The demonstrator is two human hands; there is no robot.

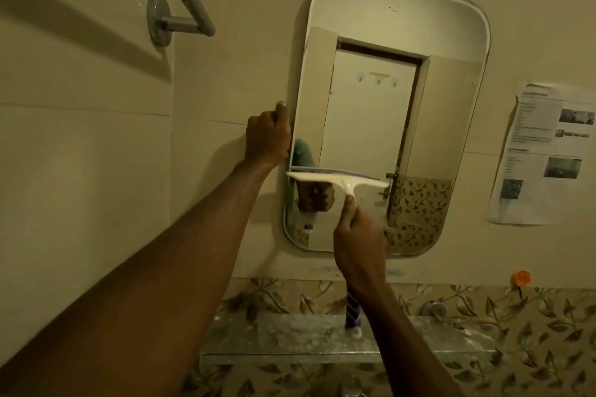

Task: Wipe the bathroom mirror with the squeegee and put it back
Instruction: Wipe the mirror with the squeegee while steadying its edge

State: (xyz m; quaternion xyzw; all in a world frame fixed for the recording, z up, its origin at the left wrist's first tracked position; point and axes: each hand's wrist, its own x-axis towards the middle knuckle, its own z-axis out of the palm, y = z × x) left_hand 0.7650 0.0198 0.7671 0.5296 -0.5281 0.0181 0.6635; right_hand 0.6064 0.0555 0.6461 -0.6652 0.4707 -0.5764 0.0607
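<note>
The right hand (pixel 358 242) has its grip clamped round the stem of the light, stiff white plastic squeegee (pixel 337 179), blade across the lower left of the fragile rounded wall mirror (pixel 380 106), whose left edge the left hand (pixel 267 135) pinches.

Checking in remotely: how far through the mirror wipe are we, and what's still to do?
Mid-wipe. The right hand holds the squeegee with its blade across the lower left part of the mirror; the left hand grips the mirror's left edge. I can't tell from the glass how much is already wiped. Left to do: the strip below the blade, possibly the right side, then putting the squeegee back, perhaps on the shelf below.
</note>
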